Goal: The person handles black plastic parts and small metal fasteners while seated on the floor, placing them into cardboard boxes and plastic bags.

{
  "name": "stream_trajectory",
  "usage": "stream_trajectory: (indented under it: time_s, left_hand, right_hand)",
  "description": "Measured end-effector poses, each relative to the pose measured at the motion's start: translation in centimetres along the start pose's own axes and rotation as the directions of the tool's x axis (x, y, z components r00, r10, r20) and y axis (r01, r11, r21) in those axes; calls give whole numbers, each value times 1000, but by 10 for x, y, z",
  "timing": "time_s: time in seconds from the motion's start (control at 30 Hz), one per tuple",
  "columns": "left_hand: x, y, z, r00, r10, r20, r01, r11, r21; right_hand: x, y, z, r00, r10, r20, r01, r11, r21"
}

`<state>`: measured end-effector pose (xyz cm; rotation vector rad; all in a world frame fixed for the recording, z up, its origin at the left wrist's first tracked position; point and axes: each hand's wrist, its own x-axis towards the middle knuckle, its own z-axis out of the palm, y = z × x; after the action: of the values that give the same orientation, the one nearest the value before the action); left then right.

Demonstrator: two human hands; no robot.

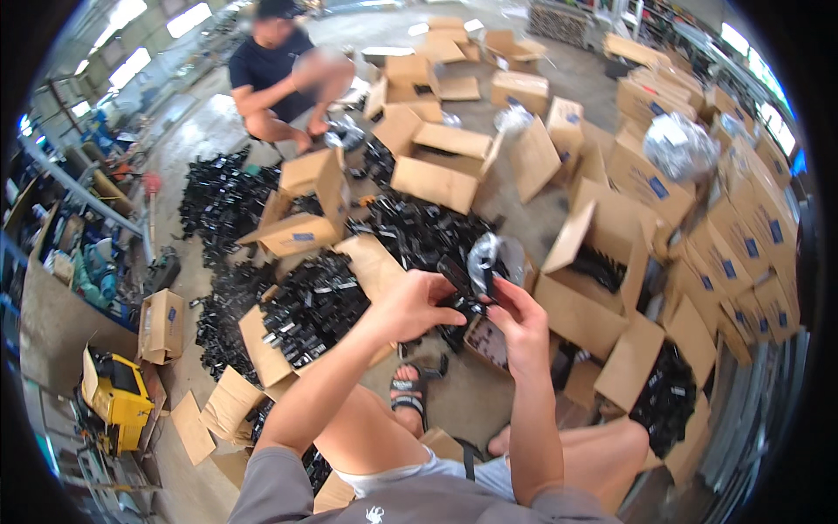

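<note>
In front of me my left hand (412,306) has its fingers bent on a dark, elongated black part (455,274), its thumb held apart below. My right hand (521,321) pinches a narrow black piece (488,278) between thumb and fingers. The two hands are close together, and whether the pieces join is too small to tell. Just beneath them stands a small open carton (491,346) with little reddish-brown bits in it. A clear plastic bag (485,253) lies right behind the pieces.
Heaps of black parts (419,229) cover the floor, and more fill an open box (319,307) at left. Open cartons (441,162) stand ahead; stacked cartons (733,244) rise at right. A person (278,83) squats at far left. A yellow machine (118,400) stands lower left.
</note>
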<state>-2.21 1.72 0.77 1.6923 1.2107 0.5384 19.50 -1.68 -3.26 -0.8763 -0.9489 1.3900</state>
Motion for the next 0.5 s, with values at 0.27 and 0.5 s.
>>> stream_trajectory:
  time_s: [0.27, 0.5]
  left_hand:
    - [12, -10, 18, 983, 4, 185, -28, 991, 128]
    - [7, 4, 15, 967, -38, 252, -91, 872, 481]
  right_hand:
    - [-20, 15, -17, 995, 94, 13, -93, 992, -81]
    - [-22, 24, -18, 981, 155, 120, -125, 966, -225]
